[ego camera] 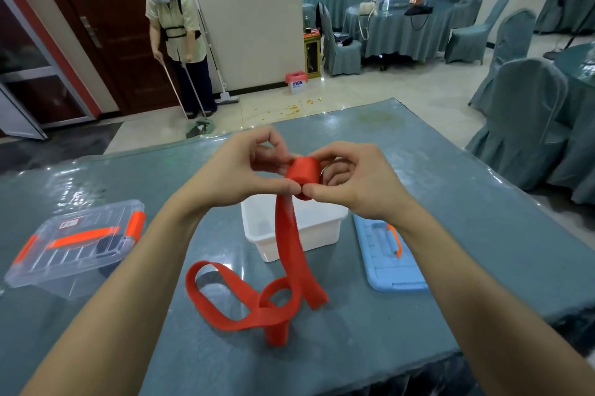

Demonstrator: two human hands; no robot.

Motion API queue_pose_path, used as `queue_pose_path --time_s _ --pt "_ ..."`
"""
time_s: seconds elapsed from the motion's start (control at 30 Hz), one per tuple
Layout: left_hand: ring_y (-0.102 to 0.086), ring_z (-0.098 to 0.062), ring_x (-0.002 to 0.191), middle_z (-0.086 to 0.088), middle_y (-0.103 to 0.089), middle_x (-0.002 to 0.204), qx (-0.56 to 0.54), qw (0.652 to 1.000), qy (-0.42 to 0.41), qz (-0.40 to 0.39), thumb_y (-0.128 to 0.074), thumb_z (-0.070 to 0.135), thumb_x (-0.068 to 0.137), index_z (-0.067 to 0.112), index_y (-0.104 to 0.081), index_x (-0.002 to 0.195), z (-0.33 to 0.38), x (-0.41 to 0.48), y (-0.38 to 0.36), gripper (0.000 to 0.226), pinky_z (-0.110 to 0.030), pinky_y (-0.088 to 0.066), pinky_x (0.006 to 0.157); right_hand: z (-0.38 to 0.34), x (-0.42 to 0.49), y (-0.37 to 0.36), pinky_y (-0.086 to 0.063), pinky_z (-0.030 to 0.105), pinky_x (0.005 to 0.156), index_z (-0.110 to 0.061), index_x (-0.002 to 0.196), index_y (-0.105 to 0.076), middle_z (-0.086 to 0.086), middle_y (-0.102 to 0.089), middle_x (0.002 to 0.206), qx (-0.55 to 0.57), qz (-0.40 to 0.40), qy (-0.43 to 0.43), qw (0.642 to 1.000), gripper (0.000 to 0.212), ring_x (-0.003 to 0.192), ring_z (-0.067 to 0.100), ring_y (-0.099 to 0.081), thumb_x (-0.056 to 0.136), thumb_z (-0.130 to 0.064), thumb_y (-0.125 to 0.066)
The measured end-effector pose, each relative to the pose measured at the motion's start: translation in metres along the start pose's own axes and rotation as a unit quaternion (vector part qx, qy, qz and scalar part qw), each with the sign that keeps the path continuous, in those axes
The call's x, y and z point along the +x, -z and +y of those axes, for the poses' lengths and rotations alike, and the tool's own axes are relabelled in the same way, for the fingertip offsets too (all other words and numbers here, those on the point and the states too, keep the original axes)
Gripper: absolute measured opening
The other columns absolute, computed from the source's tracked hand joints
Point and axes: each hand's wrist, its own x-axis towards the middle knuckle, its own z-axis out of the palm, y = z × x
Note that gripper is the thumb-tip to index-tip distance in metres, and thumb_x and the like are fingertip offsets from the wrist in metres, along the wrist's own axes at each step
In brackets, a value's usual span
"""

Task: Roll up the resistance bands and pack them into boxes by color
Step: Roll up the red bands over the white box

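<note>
Red rubber, and it's only partly wound! The red band (287,234) is held up at the centre of the frame, its wound end a fat roll (304,173) caught between both hands. The left hand (238,167) has thumb and fingertips curled onto the roll's left side. The right hand (354,179) pinches the right side, thumb low and fingers over the top. Both hands are clamped on it.

From the roll a long tail drops straight down in front of the white box (335,236), then sprawls in loose loops on the table (450,202) at lower centre, with the free end just right of the loops.

So by my reading the rolling is well started but far from finished, because all that slack has yet to be wound in. Packing hasn't happened for this one. No band shows in the visible part of the white box, though the hands hide some of it.

At the left of the frame sits a clear box (74,250) with orange latches, lid on. Something dark shows through its wall, too blurred to name. A blue lid (389,260) lies flat to the right of the white box. I'd say the red roll goes into a box next, but which one I can't tell.
</note>
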Motion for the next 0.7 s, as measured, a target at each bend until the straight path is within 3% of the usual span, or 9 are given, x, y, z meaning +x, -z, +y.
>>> queue_pose_path --time_s 0.1,0.17,0.33,0.43,0.5,0.6,0.7 --pt "-0.081 -0.031 0.107 -0.014 -0.082 0.116 -0.080 0.997 -0.011 0.006 -0.091 0.003 0.076 0.000 -0.062 0.129 0.001 0.003 0.010 0.061 -0.041 -0.065 0.098 -0.012 0.006 0.007 -0.066 0.036 0.076 -0.025 0.106 -0.078 0.005 -0.078 0.083 0.079 0.036 0.035 0.996 0.041 0.074 0.022 -0.074 0.073 -0.008 -0.096" --pt "-0.080 -0.028 0.112 -0.012 -0.082 0.119 -0.099 0.994 -0.033 0.019 -0.087 0.002 0.080 0.004 -0.066 0.137 0.010 0.009 0.014 0.061 -0.035 -0.063 0.098 -0.026 0.018 0.015 -0.067 0.042 0.081 -0.024 0.111 -0.077 0.012 -0.081 0.095 0.128 0.040 0.064 0.989 0.041 0.084 0.032 -0.078 0.076 -0.009 -0.091" --pt "-0.080 -0.023 0.107 -0.009 -0.084 0.111 -0.126 0.977 -0.098 0.144 -0.084 0.007 0.081 0.007 -0.075 0.123 0.053 0.035 0.025 0.042 -0.035 -0.063 0.098 -0.064 0.055 0.021 -0.062 0.038 0.084 -0.002 0.124 -0.072 0.024 -0.077 0.111 0.222 0.055 0.109 0.967 0.036 0.093 0.033 -0.075 0.089 0.005 -0.079" --pt "-0.082 -0.018 0.097 -0.003 -0.085 0.102 -0.056 0.969 -0.136 0.200 -0.085 0.001 0.087 0.011 -0.078 0.116 0.086 0.051 0.042 0.032 -0.034 -0.065 0.094 -0.096 0.077 0.025 -0.062 0.032 0.083 -0.001 0.124 -0.071 0.014 -0.077 0.102 0.272 0.062 0.122 0.953 0.038 0.079 0.024 -0.073 0.087 -0.001 -0.078" --pt "-0.082 -0.015 0.096 0.000 -0.085 0.102 -0.033 0.960 -0.165 0.223 -0.084 0.001 0.091 0.010 -0.078 0.117 0.111 0.061 0.060 0.028 -0.031 -0.065 0.092 -0.122 0.091 0.031 -0.062 0.029 0.082 0.000 0.127 -0.070 0.013 -0.078 0.103 0.300 0.056 0.144 0.941 0.047 0.080 0.025 -0.072 0.083 -0.009 -0.082" --pt "-0.081 -0.025 0.104 -0.010 -0.084 0.110 -0.067 0.950 -0.197 0.234 -0.082 0.011 0.094 0.004 -0.077 0.125 0.144 0.070 0.082 0.032 -0.043 -0.064 0.101 -0.160 0.111 0.037 -0.062 0.027 0.082 0.000 0.127 -0.071 0.013 -0.078 0.107 0.329 0.040 0.180 0.926 0.035 0.090 0.023 -0.073 0.093 -0.004 -0.076" --pt "-0.081 -0.026 0.105 -0.010 -0.084 0.112 -0.102 0.950 -0.203 0.214 -0.082 0.023 0.089 0.006 -0.076 0.130 0.163 0.076 0.090 0.045 -0.043 -0.064 0.101 -0.189 0.126 0.035 -0.065 0.031 0.088 0.005 0.130 -0.069 0.013 -0.079 0.107 0.361 0.037 0.193 0.912 0.031 0.095 0.022 -0.075 0.099 0.001 -0.067"
